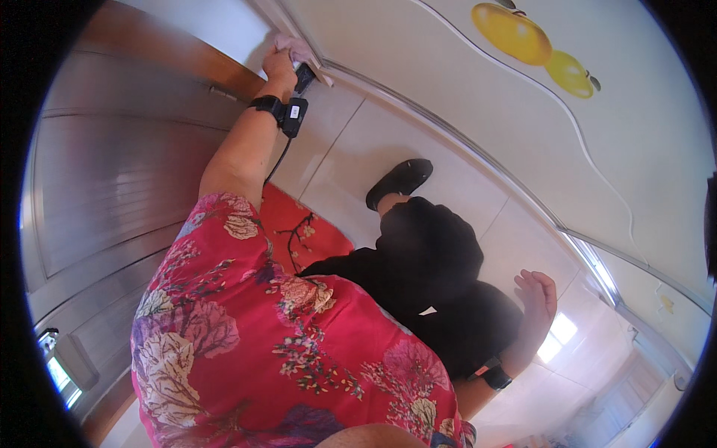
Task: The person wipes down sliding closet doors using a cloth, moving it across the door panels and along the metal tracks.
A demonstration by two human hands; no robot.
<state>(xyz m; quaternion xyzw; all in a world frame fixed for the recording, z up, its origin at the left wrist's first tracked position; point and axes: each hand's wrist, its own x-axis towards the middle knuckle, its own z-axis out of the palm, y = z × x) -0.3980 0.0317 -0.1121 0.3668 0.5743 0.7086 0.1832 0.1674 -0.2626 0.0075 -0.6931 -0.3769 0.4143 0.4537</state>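
Note:
My left hand (279, 64) reaches out to the low corner beside the door frame. It is closed on a pink cloth (294, 47), which is bunched against the pale wall and trim. Beside that wrist is a small black object (304, 77), partly hidden by the hand. My right hand (539, 294) hangs beside my bent knee over the floor tiles. Nothing is in it; its fingers are loosely curved and a little apart. Each wrist wears a black strap, and the left one carries a small box (294, 117) with a cable.
A brown panelled door (129, 162) stands along the left. The white panel (504, 112) with a yellow fruit picture rises at right above a metal track (448, 131). A red floral mat (302, 229) lies on the pale tiled floor (347, 134), near my black shoe (400, 182).

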